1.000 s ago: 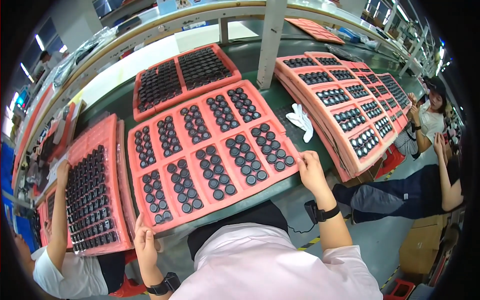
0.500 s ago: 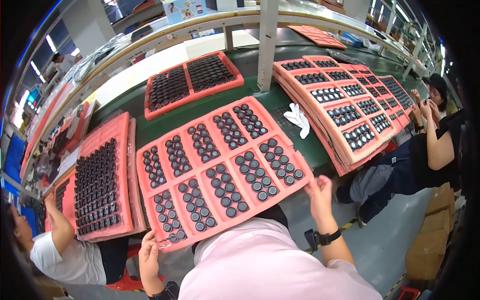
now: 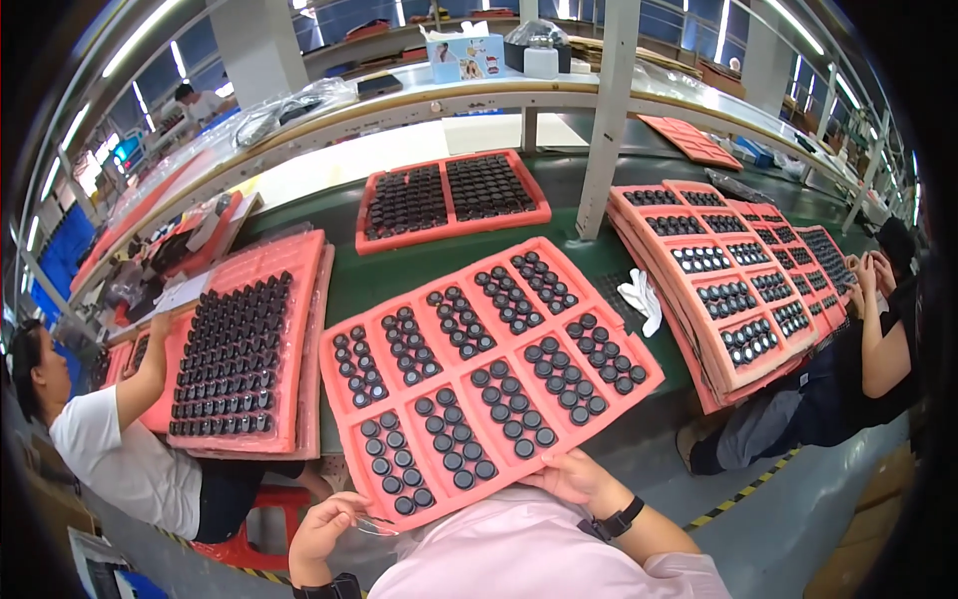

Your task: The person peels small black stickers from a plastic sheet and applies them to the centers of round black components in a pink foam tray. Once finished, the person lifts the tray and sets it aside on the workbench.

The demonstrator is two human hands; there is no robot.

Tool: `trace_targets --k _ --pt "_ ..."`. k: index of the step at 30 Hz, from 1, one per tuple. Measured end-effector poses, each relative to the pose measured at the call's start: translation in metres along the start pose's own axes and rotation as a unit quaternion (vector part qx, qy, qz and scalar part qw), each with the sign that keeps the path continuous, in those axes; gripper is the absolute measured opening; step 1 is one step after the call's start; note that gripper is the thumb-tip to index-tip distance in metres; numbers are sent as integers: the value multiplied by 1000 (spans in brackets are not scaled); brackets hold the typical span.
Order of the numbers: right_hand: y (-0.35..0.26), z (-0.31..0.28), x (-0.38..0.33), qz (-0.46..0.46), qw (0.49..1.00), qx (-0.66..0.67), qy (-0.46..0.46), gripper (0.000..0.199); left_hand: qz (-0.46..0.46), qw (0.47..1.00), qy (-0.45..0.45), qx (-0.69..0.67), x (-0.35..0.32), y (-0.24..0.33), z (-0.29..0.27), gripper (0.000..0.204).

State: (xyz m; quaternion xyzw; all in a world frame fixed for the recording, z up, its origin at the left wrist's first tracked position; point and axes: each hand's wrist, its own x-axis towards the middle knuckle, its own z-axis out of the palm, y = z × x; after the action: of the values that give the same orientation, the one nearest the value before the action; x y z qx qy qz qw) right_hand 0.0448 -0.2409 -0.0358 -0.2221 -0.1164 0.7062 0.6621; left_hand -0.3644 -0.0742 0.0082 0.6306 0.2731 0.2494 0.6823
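Green conveyor table [image 3: 399, 275] carries a pink tray of black caps [image 3: 489, 374]; its near edge is grasped by the left hand [image 3: 324, 524] and the right hand [image 3: 579, 477], with stacked trays [image 3: 733, 275] beside it.

A long green desk [image 3: 399, 275] curves across the frame's middle. On it lie a pink tray [image 3: 451, 196] of black caps at upper centre, a stack of trays [image 3: 733, 290] at right, another tray [image 3: 244, 349] at left, and white gloves [image 3: 641, 298] right of centre
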Motion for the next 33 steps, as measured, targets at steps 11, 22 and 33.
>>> trace_targets --k 11,22,33 --pt "-28 15 -21 3 993 -116 9 71 9 987 -62 -149 -25 -3 8 26" --pt "-62 -2 -42 -1 993 -120 -18 70 16 967 -159 -198 -39 -1 49 27" --pt "-112 -25 -6 34 995 -57 -75 69 21 952 -220 -210 -18 10 86 27"
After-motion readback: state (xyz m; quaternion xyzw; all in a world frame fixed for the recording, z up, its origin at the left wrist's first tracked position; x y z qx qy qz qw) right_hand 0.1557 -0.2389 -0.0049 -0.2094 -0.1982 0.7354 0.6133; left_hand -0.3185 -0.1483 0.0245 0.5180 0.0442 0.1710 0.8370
